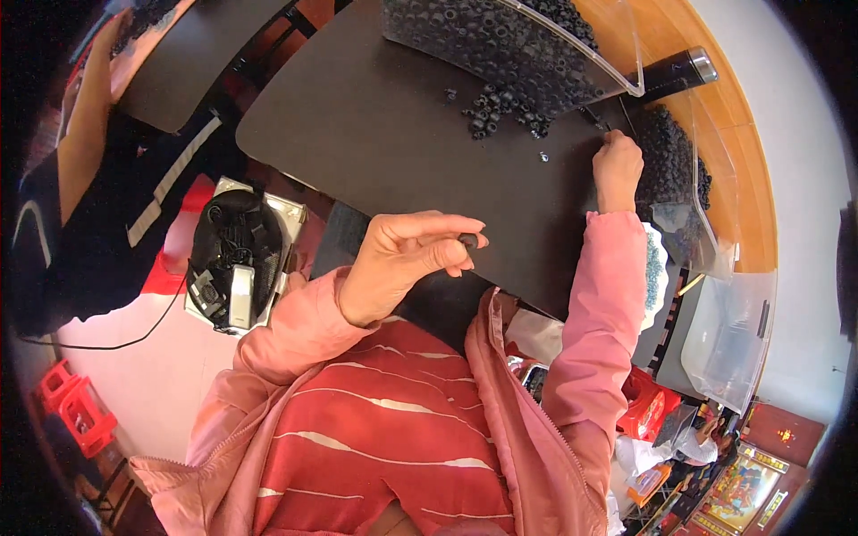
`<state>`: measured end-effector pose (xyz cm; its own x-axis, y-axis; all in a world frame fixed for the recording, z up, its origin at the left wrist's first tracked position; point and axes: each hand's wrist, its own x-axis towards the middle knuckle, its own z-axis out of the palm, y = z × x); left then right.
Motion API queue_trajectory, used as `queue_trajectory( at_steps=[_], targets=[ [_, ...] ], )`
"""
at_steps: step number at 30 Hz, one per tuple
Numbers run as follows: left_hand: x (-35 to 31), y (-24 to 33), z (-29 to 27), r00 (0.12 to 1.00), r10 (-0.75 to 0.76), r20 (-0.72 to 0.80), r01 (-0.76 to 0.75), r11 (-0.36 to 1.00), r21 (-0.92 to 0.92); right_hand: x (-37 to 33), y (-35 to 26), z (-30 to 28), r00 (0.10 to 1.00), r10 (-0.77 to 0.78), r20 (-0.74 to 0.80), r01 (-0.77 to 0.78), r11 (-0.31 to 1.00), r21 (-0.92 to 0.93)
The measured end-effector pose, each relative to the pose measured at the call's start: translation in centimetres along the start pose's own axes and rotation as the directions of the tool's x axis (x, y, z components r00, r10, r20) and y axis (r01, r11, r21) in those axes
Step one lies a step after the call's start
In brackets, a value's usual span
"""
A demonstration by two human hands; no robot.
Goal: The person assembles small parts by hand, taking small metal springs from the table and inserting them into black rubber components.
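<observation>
**Pinched Piece at Worktop's Edge Risks a Drop**

A small dark piece (pixel 467 240) sits pinched between thumb and fingertips of the left grip (pixel 402 255), near the edge of the brown worktop (pixel 357 125); a loosened pinch could send it to the lap or floor (pixel 134 380). The right grip (pixel 618 170) is curled beside a clear bin (pixel 594 62), its contents impossible to tell; a knock could scatter loose black rings (pixel 492 112). Red stools (pixel 85 420) stand left, on pale flooring.

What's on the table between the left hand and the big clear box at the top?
In the head view, a loose pile of black rings lies there, nearer the clear box than the left hand.
</observation>
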<state>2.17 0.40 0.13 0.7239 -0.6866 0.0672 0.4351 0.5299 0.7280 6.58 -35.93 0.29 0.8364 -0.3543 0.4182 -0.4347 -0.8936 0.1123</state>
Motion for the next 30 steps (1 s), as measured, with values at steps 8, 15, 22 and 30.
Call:
queue_trajectory(
  at_steps=[8, 15, 22, 30],
  targets=[
    [-0.2, -0.4, 0.3, 1.0, 0.026, 0.01, -0.027, 0.998, 0.048, -2.3, -3.9, -3.1, 0.996, -0.08, 0.038, 0.069, 0.971, 0.229],
    [-0.1, -1.4, 0.4, 0.966, 0.256, 0.032, -0.252, 0.909, 0.333, -5.3, -8.2, -5.3, 0.986, -0.166, 0.023, 0.108, 0.733, 0.671],
    [-0.2, -0.8, 0.9, 0.911, 0.402, 0.096, -0.369, 0.688, 0.625, -6.5, -9.9, -6.3, 0.981, -0.148, 0.124, -0.008, 0.609, 0.793],
    [-0.2, -1.2, 1.1, 0.999, -0.022, -0.046, 0.028, 0.99, 0.137, -6.8, -9.5, -5.7, 0.986, -0.095, 0.138, -0.076, 0.481, 0.873]
  ],
)
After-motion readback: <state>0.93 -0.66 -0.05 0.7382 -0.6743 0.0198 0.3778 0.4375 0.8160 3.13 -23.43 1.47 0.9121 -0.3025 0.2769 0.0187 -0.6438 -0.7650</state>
